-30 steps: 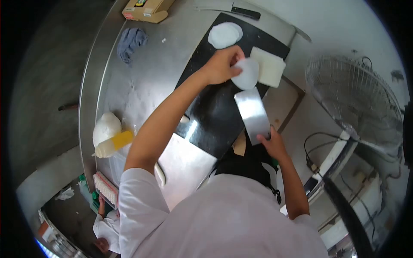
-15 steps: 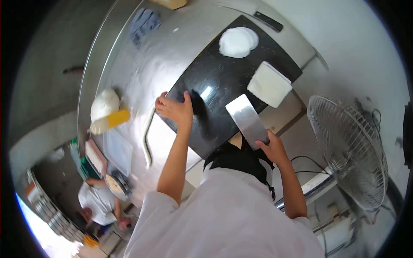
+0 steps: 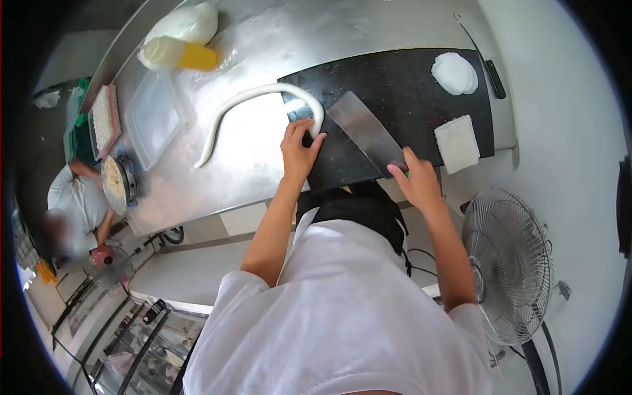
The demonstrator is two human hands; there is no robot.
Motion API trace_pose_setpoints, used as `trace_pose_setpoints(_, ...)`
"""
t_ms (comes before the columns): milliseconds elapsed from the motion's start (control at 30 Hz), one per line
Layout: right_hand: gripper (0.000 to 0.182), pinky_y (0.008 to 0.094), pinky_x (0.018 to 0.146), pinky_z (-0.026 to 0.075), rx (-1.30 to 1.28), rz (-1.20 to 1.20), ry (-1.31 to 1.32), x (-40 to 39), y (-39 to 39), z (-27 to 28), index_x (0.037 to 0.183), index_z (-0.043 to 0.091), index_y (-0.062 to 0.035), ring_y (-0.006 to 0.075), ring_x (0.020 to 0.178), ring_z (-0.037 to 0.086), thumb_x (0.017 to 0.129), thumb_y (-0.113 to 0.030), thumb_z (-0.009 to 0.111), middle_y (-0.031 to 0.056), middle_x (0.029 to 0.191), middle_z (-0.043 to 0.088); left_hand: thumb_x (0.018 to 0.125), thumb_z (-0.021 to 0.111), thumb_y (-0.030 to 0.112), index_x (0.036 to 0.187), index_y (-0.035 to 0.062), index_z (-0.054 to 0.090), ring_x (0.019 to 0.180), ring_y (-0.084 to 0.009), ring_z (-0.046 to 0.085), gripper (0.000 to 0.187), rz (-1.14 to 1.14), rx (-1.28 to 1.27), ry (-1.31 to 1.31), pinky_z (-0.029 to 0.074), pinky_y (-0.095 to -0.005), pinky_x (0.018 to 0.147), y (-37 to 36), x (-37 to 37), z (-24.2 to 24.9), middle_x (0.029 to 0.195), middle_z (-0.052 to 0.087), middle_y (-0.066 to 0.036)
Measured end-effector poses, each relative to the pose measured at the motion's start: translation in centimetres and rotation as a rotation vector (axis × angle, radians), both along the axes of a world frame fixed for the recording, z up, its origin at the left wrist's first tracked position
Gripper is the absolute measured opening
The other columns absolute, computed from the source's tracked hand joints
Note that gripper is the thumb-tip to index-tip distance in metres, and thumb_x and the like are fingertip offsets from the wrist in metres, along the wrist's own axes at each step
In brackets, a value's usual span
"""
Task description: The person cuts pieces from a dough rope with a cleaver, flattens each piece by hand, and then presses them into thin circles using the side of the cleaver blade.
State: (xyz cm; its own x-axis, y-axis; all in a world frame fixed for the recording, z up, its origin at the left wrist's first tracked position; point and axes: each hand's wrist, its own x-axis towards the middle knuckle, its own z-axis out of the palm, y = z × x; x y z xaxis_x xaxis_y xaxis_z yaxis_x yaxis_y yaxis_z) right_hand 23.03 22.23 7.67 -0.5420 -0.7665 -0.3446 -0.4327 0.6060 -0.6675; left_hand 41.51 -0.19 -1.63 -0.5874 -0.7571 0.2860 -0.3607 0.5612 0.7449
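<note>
A long white dough rope (image 3: 247,96) curves from the steel table onto the black board (image 3: 408,79). Its near end lies between the fingers and thumb of my left hand (image 3: 301,153), at the board's left part. My right hand (image 3: 417,178) grips a broad metal cleaver (image 3: 367,131), whose blade lies over the board just right of the rope. On the board's right part are a white round pile (image 3: 454,73) and a folded white cloth (image 3: 457,143).
Beyond the rope are a yellow bottle (image 3: 181,54), a white bag (image 3: 191,25) and a clear plastic tray (image 3: 155,118). A co-worker (image 3: 79,204) is at the far left near a round pan (image 3: 117,184). A knife (image 3: 494,78) lies behind the board; a fan (image 3: 507,263) stands right.
The view has turned. My left hand has closed on the rope's end, which now lies on the board; earlier the rope lay left of it. The cleaver remains in my right hand.
</note>
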Motion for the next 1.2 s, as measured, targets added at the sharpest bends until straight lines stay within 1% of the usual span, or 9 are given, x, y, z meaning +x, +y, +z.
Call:
trace_pose_setpoints(200,0.027,0.0555,0.067,0.053,0.108,0.325,0.280,-0.1,-4.2,1.1,0.110,0.052,-0.0077,0.0451,0.081,0.068,0.097,-0.027,0.066,0.0187,0.086,0.070,0.077,0.071,-0.008,0.113,0.0029,0.072,0.105,-0.0315,0.070,0.038,-0.088,0.063,0.077,0.056,-0.0374,0.092,-0.1,2.2,-1.0,0.113,0.071,-0.015)
trace_pose_setpoints(433,0.031,0.0566,0.065,0.051,0.220,0.317,0.327,3.5,-5.4,-0.4,0.109,0.049,-0.0051,0.0477,0.075,0.066,0.097,-0.028,0.066,0.0231,0.077,0.067,0.074,0.085,0.003,0.101,0.0037,0.070,0.102,-0.0328,0.065,0.031,-0.265,0.053,0.058,0.052,-0.0406,0.087,-3.4,1.9,-0.9,0.105,0.069,-0.012)
trace_pose_setpoints(667,0.043,0.0531,0.077,0.054,0.061,-0.166,0.170,11.4,-5.3,-3.6,0.125,0.049,0.0010,0.0494,0.091,0.068,0.097,-0.027,0.067,0.0291,0.092,0.069,0.076,0.081,0.002,0.097,0.0065,0.063,0.092,-0.0329,0.061,0.029,-0.083,0.223,0.023,0.049,-0.0422,0.079,-2.6,1.9,-0.4,0.094,0.066,-0.012)
trace_pose_setpoints(767,0.045,0.0455,0.082,0.054,-0.090,-0.629,0.037,15.8,0.7,-4.6,0.120,0.056,0.0030,0.0432,0.099,0.070,0.094,-0.030,0.072,0.0277,0.100,0.070,0.078,0.081,0.008,0.094,0.0051,0.064,0.097,-0.0333,0.062,0.023,-0.478,0.425,0.097,0.048,-0.0439,0.087,-1.0,0.7,2.6,0.096,0.066,-0.013)
trace_pose_setpoints(867,0.042,0.0411,0.079,0.054,-0.149,-0.930,0.026,19.9,6.1,-3.7,0.116,0.057,0.0032,0.0327,0.089,0.071,0.094,-0.029,0.073,0.0200,0.093,0.071,0.072,0.087,0.017,0.097,0.0156,0.072,0.110,-0.0295,0.057,0.029,-0.928,0.071,-0.365,0.042,-0.0459,0.097,0.8,-2.3,3.0,0.105,0.064,-0.012)
trace_pose_setpoints(967,0.037,0.0379,0.076,0.053,-0.032,-1.185,-0.010,23.3,10.0,-4.1,0.113,0.059,0.0027,0.0238,0.082,0.068,0.094,-0.025,0.074,0.0150,0.091,0.070,0.066,0.090,0.020,0.093,0.0142,0.070,0.115,-0.0336,0.054,0.033,-0.900,-0.090,-0.689,0.044,-0.0496,0.096,1.6,-6.1,4.5,0.116,0.058,-0.012)
trace_pose_setpoints(1033,0.038,0.0273,0.043,0.038,-0.174,-1.209,0.141,25.5,11.1,-5.5,0.121,0.058,-0.0030,0.0091,0.047,0.049,0.095,-0.027,0.073,0.0025,0.071,0.060,0.064,0.091,0.021,0.094,0.0142,0.069,0.117,-0.0348,0.053,0.038,-0.922,-0.170,-0.746,0.044,-0.0519,0.096,2.0,-8.5,4.7,0.119,0.056,-0.012)
trace_pose_setpoints(1167,0.038,0.0272,0.045,0.039,-0.249,-1.403,-0.140,24.3,9.3,-4.7,0.120,0.059,-0.0023,0.0086,0.049,0.050,0.095,-0.027,0.074,0.0022,0.072,0.060,0.059,0.094,0.021,0.100,0.0137,0.065,0.120,-0.0365,0.052,0.051,-0.873,-0.203,-0.862,0.046,-0.0560,0.094,3.1,-8.3,4.3,0.124,0.054,-0.012)
trace_pose_setpoints(1200,0.037,0.0321,0.060,0.045,-0.295,-1.361,-0.079,23.1,9.3,-5.2,0.117,0.061,-0.0003,0.0147,0.065,0.057,0.093,-0.026,0.075,0.0068,0.081,0.064,0.063,0.091,0.027,0.113,0.0155,0.063,0.122,-0.0365,0.050,0.058,-0.982,-0.170,-0.942,0.042,-0.0590,0.100,3.0,-9.3,4.4,0.125,0.054,-0.012)
